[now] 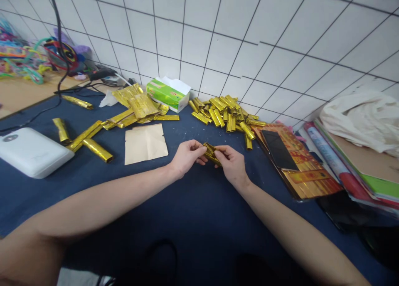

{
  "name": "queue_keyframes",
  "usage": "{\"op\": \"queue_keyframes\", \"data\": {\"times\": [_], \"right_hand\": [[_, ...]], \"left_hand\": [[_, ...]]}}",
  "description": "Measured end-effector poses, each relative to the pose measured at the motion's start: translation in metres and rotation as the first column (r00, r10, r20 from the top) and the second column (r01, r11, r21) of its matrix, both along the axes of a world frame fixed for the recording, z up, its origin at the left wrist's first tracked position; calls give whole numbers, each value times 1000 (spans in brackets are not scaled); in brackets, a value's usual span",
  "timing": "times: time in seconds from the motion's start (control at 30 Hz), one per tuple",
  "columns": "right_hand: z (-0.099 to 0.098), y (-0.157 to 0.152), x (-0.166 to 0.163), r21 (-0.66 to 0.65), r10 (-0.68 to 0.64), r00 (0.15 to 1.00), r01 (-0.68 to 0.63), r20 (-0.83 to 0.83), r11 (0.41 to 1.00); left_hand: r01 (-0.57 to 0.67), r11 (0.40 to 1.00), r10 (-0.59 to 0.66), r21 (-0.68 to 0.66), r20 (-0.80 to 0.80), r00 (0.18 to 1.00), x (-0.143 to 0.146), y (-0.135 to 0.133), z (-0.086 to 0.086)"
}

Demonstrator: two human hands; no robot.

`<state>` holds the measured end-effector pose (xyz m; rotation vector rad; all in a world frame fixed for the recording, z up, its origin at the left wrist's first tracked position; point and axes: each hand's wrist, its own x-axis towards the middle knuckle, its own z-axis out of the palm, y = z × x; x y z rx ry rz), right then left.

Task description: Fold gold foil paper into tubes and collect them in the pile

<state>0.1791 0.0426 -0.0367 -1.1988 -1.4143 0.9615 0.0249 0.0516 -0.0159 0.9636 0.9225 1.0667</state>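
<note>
A small piece of folded gold foil paper [211, 152] is held between both hands above the dark blue table. My left hand [189, 155] pinches its left end between thumb and fingers. At its right end, my right hand [231, 161] grips with the thumb on top. Part of the piece is hidden by the fingers. To the left of my hands lies a flat tan paper sheet [146, 144]. Behind and to the right is a heap of short gold foil paper rolls [229, 113].
Flattened gold foil pieces [141, 106] lie by a green tissue pack [168, 92] at the wall. Longer gold rolls [98, 150] and a white rounded device [34, 152] are at left. A black phone [279, 150] rests on patterned orange-gold sheets [314, 182] at right.
</note>
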Motion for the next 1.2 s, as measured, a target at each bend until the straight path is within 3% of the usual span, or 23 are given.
{"op": "queue_keyframes", "data": {"times": [0.13,0.3,0.5,0.6,0.77,0.9,0.97,1.1,1.2], "right_hand": [[-3,-3,0,64,13,993,-20,118,998],[4,-5,0,38,17,998,-19,52,999],[6,-5,0,113,-97,993,103,-61,988],[3,-2,0,90,-82,997,83,-16,993],[4,0,1,110,-57,998,57,-10,992],[8,-1,1,61,-37,998,40,-44,997],[8,0,2,53,-13,998,16,-58,998],[5,1,3,26,62,997,-61,-47,998],[3,1,4,17,49,998,-48,-38,999]], "left_hand": [[0,1000,0,-14,-46,999,1,2,-2],[-64,998,62,-25,-52,997,3,2,-2],[-177,973,194,-150,111,975,-1,5,0],[-170,968,200,-185,163,966,-3,6,0],[-116,979,140,-167,134,981,-3,5,1],[-185,978,191,-101,62,980,-6,8,3],[-114,993,114,-26,0,993,-7,10,5],[147,989,-141,35,-135,981,-8,11,5],[168,983,-150,81,-191,970,-7,9,2]]}}
